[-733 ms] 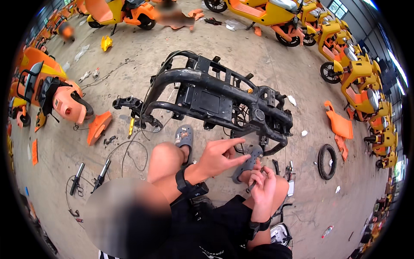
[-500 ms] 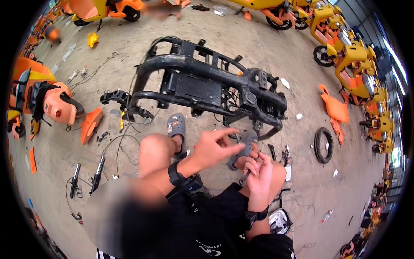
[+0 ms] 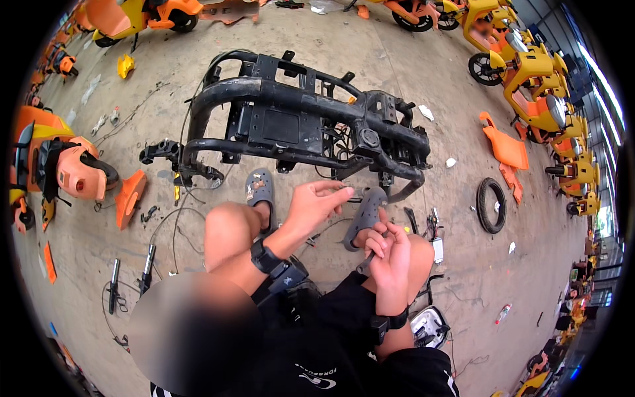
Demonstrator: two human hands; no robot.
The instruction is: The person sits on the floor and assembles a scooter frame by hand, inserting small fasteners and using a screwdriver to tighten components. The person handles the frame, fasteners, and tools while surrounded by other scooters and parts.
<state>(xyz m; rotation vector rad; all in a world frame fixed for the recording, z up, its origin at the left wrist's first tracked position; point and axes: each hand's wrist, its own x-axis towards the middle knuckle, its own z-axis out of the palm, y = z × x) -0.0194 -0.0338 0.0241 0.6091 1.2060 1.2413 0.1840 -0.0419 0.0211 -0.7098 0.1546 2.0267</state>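
In the head view, the left hand (image 3: 316, 206) is partly curled, thumb and forefinger close together; whether they pinch anything I cannot tell. The right hand (image 3: 390, 255) is loosely folded around a slim dark-grey metal tool (image 3: 364, 266), which could slip through those relaxed fingers and drop near the grey perforated rubber clog (image 3: 366, 217). The black tubular metal frame (image 3: 307, 100) lies just beyond the feet; reaching carelessly could knock knuckles against its hard tubes.

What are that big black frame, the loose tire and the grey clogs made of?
Frame: probably painted metal, fairly glossy; its black tubes catch highlights and show pale scuffs.
Tire: likely rubber; dull black ring.
Clogs: perhaps foam or soft plastic; matte grey, one-piece look with holes.
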